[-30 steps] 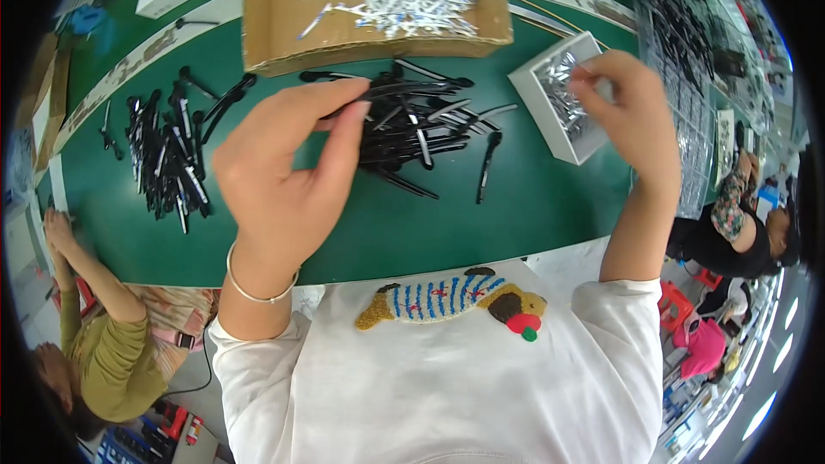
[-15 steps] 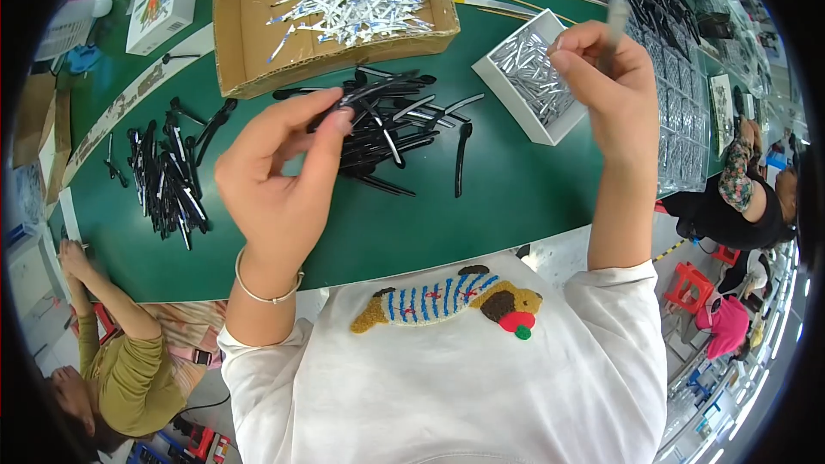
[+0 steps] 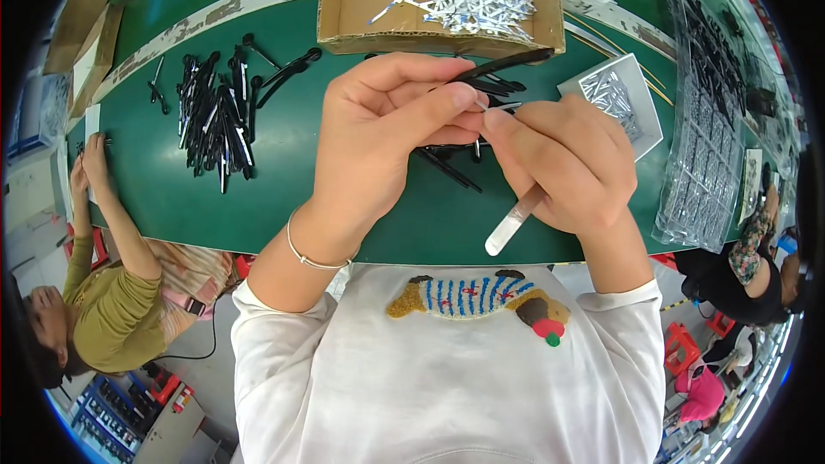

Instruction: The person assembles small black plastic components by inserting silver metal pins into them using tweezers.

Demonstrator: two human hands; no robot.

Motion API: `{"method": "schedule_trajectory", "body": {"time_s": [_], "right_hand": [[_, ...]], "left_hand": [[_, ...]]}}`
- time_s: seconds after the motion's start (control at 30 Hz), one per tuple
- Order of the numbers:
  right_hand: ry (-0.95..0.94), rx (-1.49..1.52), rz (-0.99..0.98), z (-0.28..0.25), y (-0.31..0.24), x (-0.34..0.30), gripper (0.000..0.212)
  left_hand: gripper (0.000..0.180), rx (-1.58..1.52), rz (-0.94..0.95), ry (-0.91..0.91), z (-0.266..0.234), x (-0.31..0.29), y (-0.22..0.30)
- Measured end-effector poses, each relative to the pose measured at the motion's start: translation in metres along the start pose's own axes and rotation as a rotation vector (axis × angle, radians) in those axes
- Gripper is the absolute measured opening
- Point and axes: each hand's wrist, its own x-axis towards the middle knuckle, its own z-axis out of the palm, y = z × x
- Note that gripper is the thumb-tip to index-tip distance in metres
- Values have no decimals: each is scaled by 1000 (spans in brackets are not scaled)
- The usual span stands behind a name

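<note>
Between thumb and fingers of my left hand is a slender black plastic piece, its free end pointing right. My right hand meets the left at the fingertips, where a thin silver sliver shows; which hand grips it I cannot tell. A slim flat tool with a rounded whitish end sticks out below my right palm, and its other end is hidden in the hand. Behind my hands lies a partly covered pile of black pieces. Small silver pieces fill a white box beyond my right hand.
Another pile of black pieces lies on the green table to the left. At the back stands a cardboard box with white-and-blue strips. Clear plastic trays line the right side. A co-worker's hands are at the far left.
My right hand has come from the white box to my left hand, with the tool still in it. The left hand has moved right, and the whole view has shifted.
</note>
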Motion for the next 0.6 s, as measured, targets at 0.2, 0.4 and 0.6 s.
{"method": "schedule_trajectory", "body": {"time_s": [0.2, 0.4, 0.6], "right_hand": [[-112, 279, 784, 0, -21, 9, 11], [57, 875, 1145, -11, -10, 4, 8], [-21, 804, 1118, -20, -8, 13, 6]], "left_hand": [[20, 88, 202, 22, -4, -1, -5], [22, 504, 500, 91, -6, -3, -9], [17, 1099, 1055, 177, -7, 8, -11]]}}
